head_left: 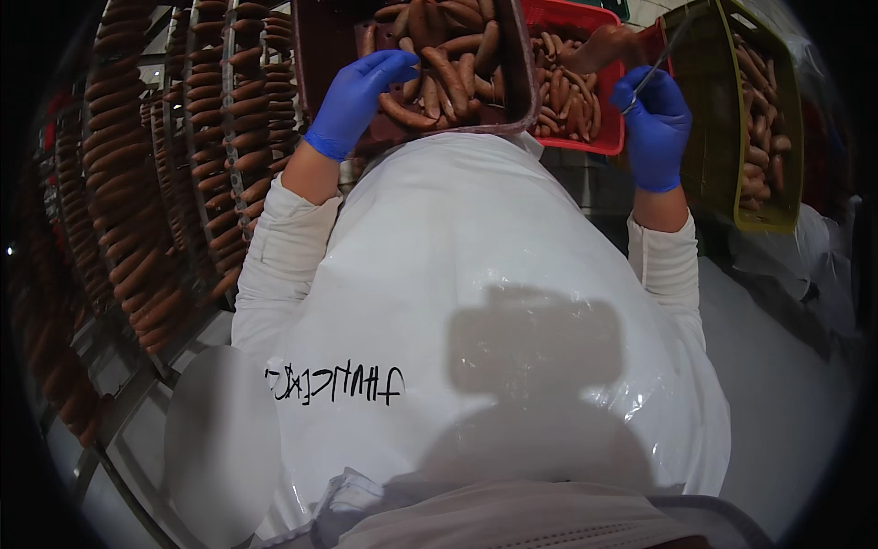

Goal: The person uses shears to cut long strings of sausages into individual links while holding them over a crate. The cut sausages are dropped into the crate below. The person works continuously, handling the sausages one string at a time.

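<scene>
My left hand (363, 99), in a blue glove, is over the left part of a dark red plastic crate (533, 103). Its fingers reach over the sausages (449, 75) heaped there; whether they touch one is unclear. To the right, my right hand (655, 127), also gloved in blue, grips a thin metal tool (662, 58), likely a knife, seen nearly edge-on and pointing up and right. A blurred reddish shape (603, 49) lies just beyond that hand, over a bright red crate (609, 145) of smaller sausages (566, 96).
Racks of hanging sausages (130, 171) on metal frames (233, 123) fill the left side. At the right stands a tilted olive-yellow crate (772, 223) with more sausages (758, 137). A white apron (480, 240) bearing handwriting covers my front, close against the dark red crate.
</scene>
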{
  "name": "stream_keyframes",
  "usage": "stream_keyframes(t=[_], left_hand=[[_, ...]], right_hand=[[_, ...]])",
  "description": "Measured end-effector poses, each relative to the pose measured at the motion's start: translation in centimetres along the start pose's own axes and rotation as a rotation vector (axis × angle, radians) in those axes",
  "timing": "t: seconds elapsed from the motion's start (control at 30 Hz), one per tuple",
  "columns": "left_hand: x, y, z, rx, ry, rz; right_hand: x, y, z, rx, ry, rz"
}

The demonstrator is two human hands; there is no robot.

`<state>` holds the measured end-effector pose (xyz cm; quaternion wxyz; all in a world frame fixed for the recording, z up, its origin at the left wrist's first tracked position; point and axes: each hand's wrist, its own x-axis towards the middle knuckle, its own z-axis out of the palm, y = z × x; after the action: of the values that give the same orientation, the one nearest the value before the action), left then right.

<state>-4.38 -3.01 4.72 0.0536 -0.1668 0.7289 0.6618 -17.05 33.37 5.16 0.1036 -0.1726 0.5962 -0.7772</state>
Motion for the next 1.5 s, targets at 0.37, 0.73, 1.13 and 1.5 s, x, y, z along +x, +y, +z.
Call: stream_keyframes(t=[0.37, 0.73, 1.13, 1.5], left_hand=[[7.6, -6.0, 1.9, 0.747, -0.125, -0.002], [11.2, -13.0, 3.5, 1.640, -0.376, 0.404], [8.1, -9.1, 1.7, 1.000, -0.576, -0.146], [2.0, -7.5, -0.9, 0.363, -0.029, -0.100]], right_hand=[[0.4, 5.3, 8.2, -0.400, -0.328, 0.056], [2.4, 6.2, 10.8, -0.789, -0.511, -0.177], [2.3, 5.2, 10.7, -0.844, -0.493, -0.224], [1.1, 5.4, 10.2, -0.815, -0.492, -0.186]])
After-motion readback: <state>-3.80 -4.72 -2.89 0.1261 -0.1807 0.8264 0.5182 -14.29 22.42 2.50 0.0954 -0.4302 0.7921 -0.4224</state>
